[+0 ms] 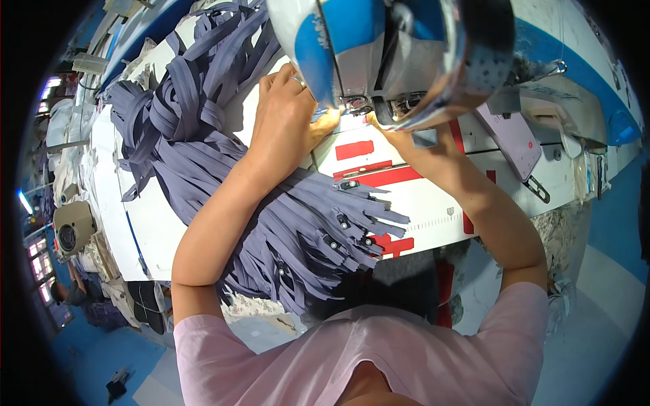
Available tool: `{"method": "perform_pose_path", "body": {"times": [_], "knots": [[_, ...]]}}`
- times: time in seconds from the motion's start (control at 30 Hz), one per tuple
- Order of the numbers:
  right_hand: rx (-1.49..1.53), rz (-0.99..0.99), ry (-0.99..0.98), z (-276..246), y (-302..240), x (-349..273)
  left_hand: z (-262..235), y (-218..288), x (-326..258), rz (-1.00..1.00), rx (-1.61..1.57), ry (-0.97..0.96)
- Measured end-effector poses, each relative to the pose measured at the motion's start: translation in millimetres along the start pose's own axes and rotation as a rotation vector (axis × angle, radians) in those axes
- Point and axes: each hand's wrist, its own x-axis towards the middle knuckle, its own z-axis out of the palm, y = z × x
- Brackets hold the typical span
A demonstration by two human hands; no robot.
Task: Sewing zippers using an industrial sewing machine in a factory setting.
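A sewing machine head [359, 40] in white and blue stands over the bed, with a lit spot at its needle area. Left of the needle is my left hand [288, 111], its fingers bent and pinched together. A scrap of greyish-blue cloth shows by its fingertips, too small to name. My right hand [426, 145] reaches in from the other side, its fingers mostly hidden behind the machine head. A large bundle of grey-purple zippers [210, 169] lies under and beside my left forearm, its ends with dark sliders fanned out toward me.
A pale pink phone [511, 142] lies on the white machine table [433, 196], right of my right forearm. Red tape strips [393, 177] mark the tabletop. A blue pen-like stick [135, 237] rests at the left. Farther left, a person [78, 291] appears among piled fabric.
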Motion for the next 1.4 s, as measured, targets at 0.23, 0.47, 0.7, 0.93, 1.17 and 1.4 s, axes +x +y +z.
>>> {"method": "perform_pose_path", "body": {"times": [0.23,0.47,0.7,0.93,1.17,1.4], "knots": [[0.050,0.086,0.008,4.6,-6.4,-1.5,1.1,-0.8,0.4,-0.060,-0.117,0.009],[0.026,0.040,0.031,11.6,2.2,-9.3,0.0,3.0,3.4,-0.127,-0.189,0.020],[-0.001,0.005,0.059,18.3,15.1,-16.3,-0.4,4.6,4.8,-0.123,-0.214,0.033],[-0.046,-0.041,0.101,20.2,14.4,-26.5,-3.9,5.4,3.2,-0.099,-0.169,0.042],[-0.634,-0.007,-0.981,-27.6,-20.2,18.0,-2.0,1.4,-0.3,-0.142,-0.197,0.020],[0.199,0.100,0.119,-6.9,-9.6,-1.5,-5.2,3.6,1.8,-0.141,-0.243,0.017]]}}
